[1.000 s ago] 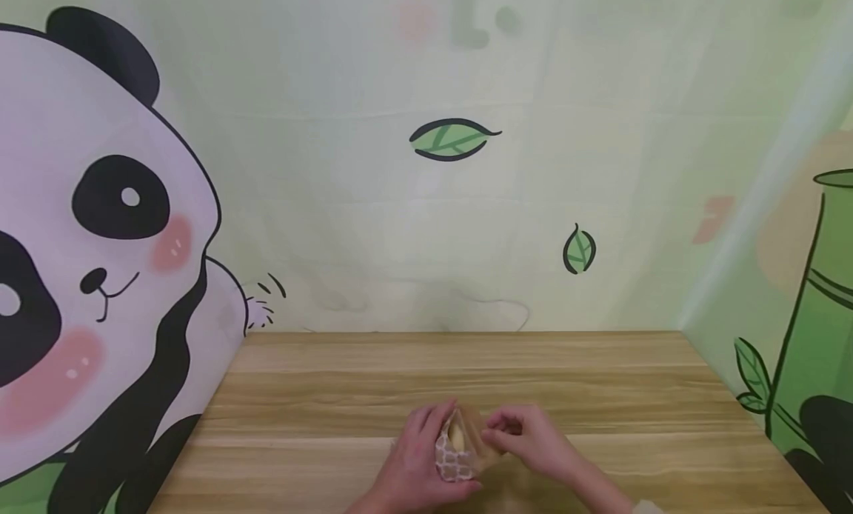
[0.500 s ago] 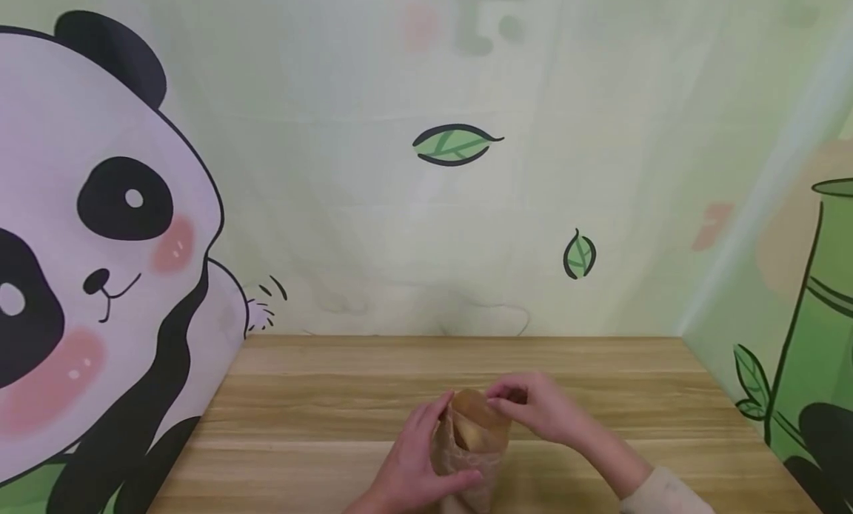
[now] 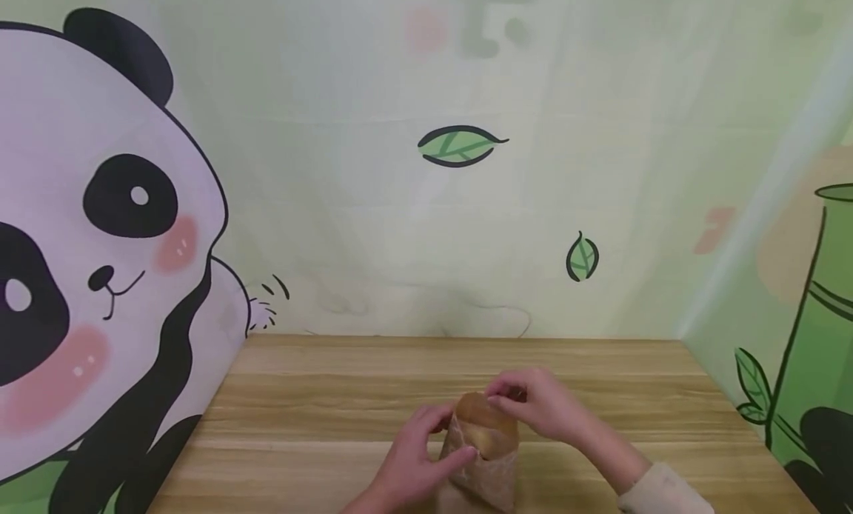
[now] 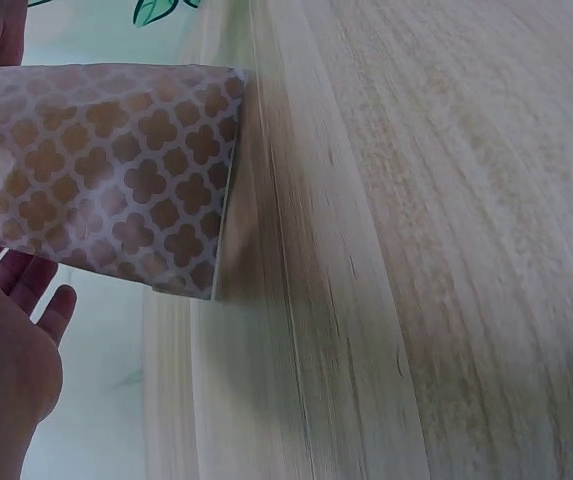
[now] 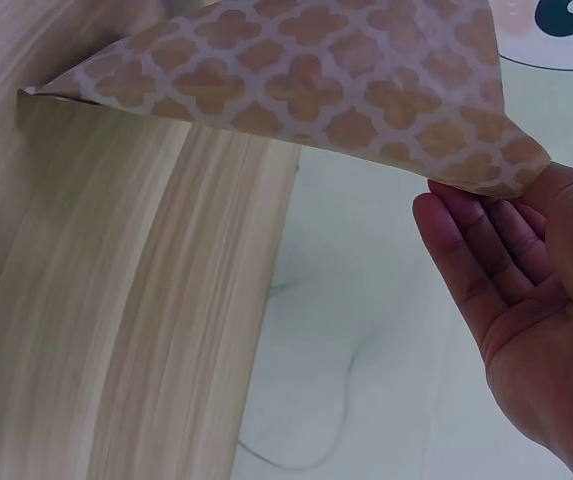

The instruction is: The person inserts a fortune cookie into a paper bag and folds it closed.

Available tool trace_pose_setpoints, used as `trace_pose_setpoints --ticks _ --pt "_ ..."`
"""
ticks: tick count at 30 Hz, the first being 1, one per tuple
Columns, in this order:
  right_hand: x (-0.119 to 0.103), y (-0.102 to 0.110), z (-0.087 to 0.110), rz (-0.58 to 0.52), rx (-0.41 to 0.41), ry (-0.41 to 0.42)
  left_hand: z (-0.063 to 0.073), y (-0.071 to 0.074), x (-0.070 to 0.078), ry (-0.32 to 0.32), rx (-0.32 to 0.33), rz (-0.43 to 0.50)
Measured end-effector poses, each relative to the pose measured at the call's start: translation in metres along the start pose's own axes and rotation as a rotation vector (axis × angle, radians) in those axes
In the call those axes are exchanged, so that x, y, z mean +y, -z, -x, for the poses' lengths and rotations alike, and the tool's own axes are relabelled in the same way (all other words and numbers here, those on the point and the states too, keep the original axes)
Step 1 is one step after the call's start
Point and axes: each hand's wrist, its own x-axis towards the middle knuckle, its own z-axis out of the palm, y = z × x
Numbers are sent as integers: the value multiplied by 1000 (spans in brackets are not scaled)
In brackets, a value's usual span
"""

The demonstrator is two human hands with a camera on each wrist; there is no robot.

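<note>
A brown paper bag [image 3: 489,481] with a white lattice print stands upright near the front of the table, its mouth spread apart. Inside the mouth shows a pale tan, rounded thing [image 3: 483,440], mostly hidden by the bag's front. My left hand [image 3: 416,455] holds the bag at its left side, thumb over the front rim and fingers behind. At the back right rim, my right hand [image 3: 543,403] pinches the paper between thumb and fingers. In the right wrist view, the bag [image 5: 356,85] tapers down to a narrow lower end; in the left wrist view, its printed face [image 4: 126,180] looks broad.
The wooden table [image 3: 320,395] reaches back to a pale green cloth backdrop [image 3: 333,203]. Printed on the cloth are a large panda [image 3: 126,277] on the left and a bamboo stem [image 3: 826,299] on the right.
The bag has been turned more upright and its mouth has spread wider. My right hand has risen slightly along the back rim; the left thumb has shifted up to the front rim.
</note>
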Motion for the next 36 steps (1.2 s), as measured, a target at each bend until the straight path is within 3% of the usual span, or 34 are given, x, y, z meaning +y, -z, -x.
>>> trace_pose_setpoints --ticks 5,13,18,25,30,36 --pt "2 -4 1 -43 -4 -20 -4 -5 3 33 4 31" --pt "6 -8 3 -84 3 -35 -7 -9 5 173 87 130" --pt "11 -10 3 -85 9 -55 -8 -11 6 205 108 143" --pt "17 -12 4 -117 8 -47 -12 -10 5 202 101 143" --pt "19 -12 4 -135 6 -48 -14 -10 6 236 91 160" --pt "23 -10 15 -174 23 -75 -16 -10 9 275 90 166"
